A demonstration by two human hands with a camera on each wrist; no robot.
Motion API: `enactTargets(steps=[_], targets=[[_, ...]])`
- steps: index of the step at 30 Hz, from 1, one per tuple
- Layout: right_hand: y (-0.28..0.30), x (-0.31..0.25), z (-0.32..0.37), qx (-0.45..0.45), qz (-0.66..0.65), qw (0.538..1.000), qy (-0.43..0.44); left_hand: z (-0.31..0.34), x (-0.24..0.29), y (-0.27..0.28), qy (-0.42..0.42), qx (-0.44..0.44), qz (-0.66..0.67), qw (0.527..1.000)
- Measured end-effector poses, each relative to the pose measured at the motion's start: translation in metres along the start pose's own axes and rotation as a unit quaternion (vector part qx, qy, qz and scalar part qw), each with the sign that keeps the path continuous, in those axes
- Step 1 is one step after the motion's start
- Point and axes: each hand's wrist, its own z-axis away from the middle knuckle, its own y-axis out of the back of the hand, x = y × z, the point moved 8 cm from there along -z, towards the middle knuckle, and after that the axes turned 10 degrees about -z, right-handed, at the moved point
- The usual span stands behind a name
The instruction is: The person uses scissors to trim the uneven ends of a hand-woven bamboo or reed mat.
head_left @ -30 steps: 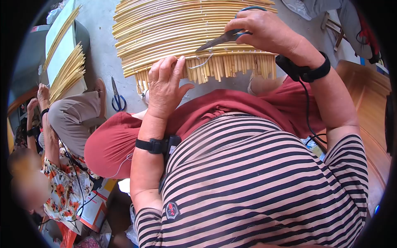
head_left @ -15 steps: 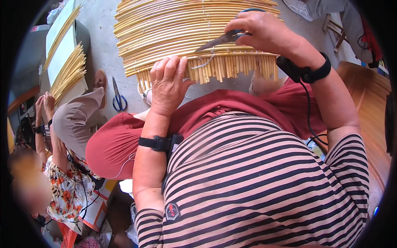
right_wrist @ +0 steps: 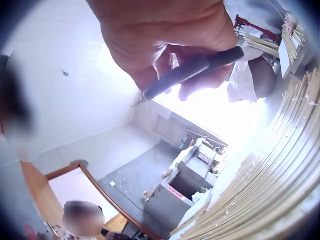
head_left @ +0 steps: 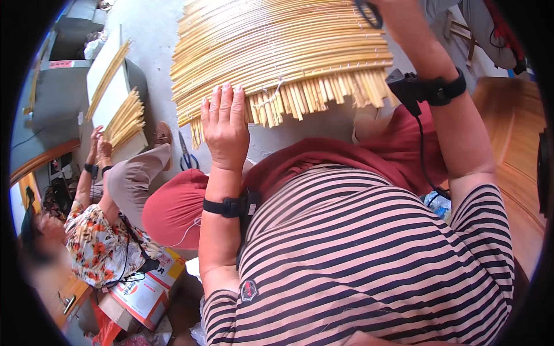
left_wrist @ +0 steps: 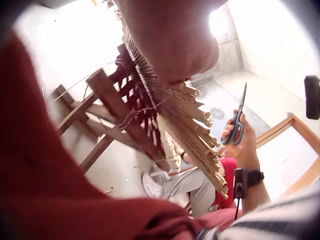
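Grey floor (head_left: 153,52); 1 stick mat (head_left: 277,52); left hand (head_left: 227,135) on its edge, fingers straight; right hand (left_wrist: 245,147), fingers gripping scissors (left_wrist: 240,111).

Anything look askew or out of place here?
No spill shows. The stick mat has a ragged near edge, its short stick ends uneven; a second pair of scissors lies on the floor near a brown shoe, perhaps easily stepped on.

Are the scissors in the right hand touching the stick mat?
Apart. The left wrist view shows the scissors held tip upward in the right hand, with floor visible between them and the stick mat.
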Motion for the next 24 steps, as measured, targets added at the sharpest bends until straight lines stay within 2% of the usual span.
enactTargets(steps=[1, 2, 4, 7, 8, 9, 10, 12, 15, 18, 21, 22, 24], targets=[[0.015, -0.017, -0.001, 0.05, -0.053, 0.997, 0.039, -0.011, -0.004, 0.012, 0.001, 0.014, 0.007, 1.0], [0.036, -0.033, -0.006, 0.068, -0.078, 0.992, 0.067, -0.021, -0.01, 0.019, 0.001, 0.021, 0.015, 1.0], [0.057, -0.075, -0.005, 0.098, -0.098, 0.974, 0.182, -0.041, -0.026, 0.032, 0.0, 0.039, 0.026, 0.999], [0.135, -0.072, -0.008, 0.166, -0.268, 0.931, 0.182, -0.063, -0.052, 0.054, 0.048, 0.071, 0.081, 0.993], [0.154, -0.065, -0.01, 0.129, -0.303, 0.93, 0.165, -0.071, -0.065, 0.059, 0.057, 0.093, 0.14, 0.984], [0.16, -0.056, -0.015, 0.088, -0.339, 0.925, 0.149, -0.077, -0.078, 0.062, 0.084, 0.085, 0.138, 0.983], [0.159, -0.056, -0.012, 0.142, -0.277, 0.933, 0.181, -0.083, -0.093, 0.061, 0.132, 0.081, 0.169, 0.973], [0.145, -0.043, -0.008, 0.148, -0.275, 0.939, 0.146, -0.092, -0.128, 0.06, 0.196, 0.081, 0.185, 0.96], [0.125, -0.018, -0.004, 0.179, -0.236, 0.949, 0.107, -0.101, -0.186, 0.047, 0.301, 0.119, 0.284, 0.903], [0.109, 0.004, -0.002, 0.16, -0.204, 0.964, 0.059, -0.109, -0.21, 0.057, 0.362, 0.147, 0.373, 0.841], [0.084, 0.005, -0.001, 0.13, -0.17, 0.976, 0.048, -0.101, -0.225, 0.077, 0.395, 0.187, 0.413, 0.799], [0.078, 0.006, 0.0, 0.124, -0.157, 0.979, 0.043, -0.096, -0.225, 0.083, 0.394, 0.199, 0.409, 0.799], [0.066, 0.004, 0.003, 0.117, -0.12, 0.985, 0.05, -0.082, -0.225, 0.084, 0.412, 0.239, 0.481, 0.736]])
